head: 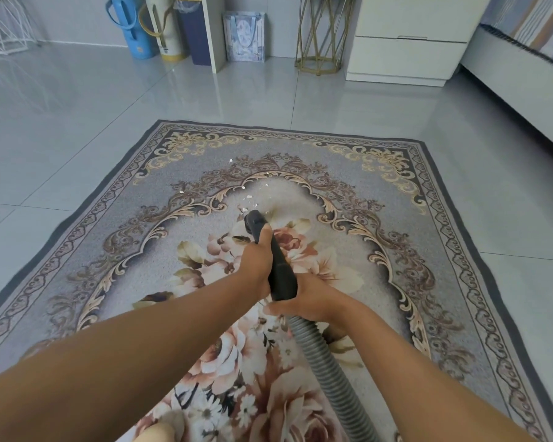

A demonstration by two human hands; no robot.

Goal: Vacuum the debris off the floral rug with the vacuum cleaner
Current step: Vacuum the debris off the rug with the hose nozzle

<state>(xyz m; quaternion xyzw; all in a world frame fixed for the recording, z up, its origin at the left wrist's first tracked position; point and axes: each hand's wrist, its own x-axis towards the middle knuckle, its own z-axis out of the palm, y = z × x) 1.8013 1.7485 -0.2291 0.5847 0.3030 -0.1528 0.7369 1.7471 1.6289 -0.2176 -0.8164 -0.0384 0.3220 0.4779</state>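
- Two hands are on the tool. My left hand (256, 261) is wrapped round the dark nozzle tube (280, 272) towards its front, fingers curled about it.
- My right hand (308, 299) grips the rear end of the same tube, where the grey ribbed hose (328, 362) joins. The hose runs back over the rug towards me.
- The nozzle mouth (253, 220) sits low over the floral rug (396, 218), at the far edge of the central flower motif. I cannot confirm contact with the pile.
- The debris (248, 197), pale flakes, lies scattered just beyond the mouth and runs up to the scrolled arch. A few strays lie further off to the left and beyond.
- Assessment: the step in hand is a forward pass through this patch, and most of the visible flakes are not yet lifted.
- Recommendation: keep the mouth flat and close to the pile, and advance slowly straight away from me in overlapping passes. The left hand should steer and the right hand keep the hose from dragging.
- Risk: a fast push may scatter flakes ahead. The rug looks thin on the glossy tile floor (77, 129) and may ruck or slide.
- A white drawer unit (409, 39) and a gold wire stand (321, 33) stand well apart, by the far wall.
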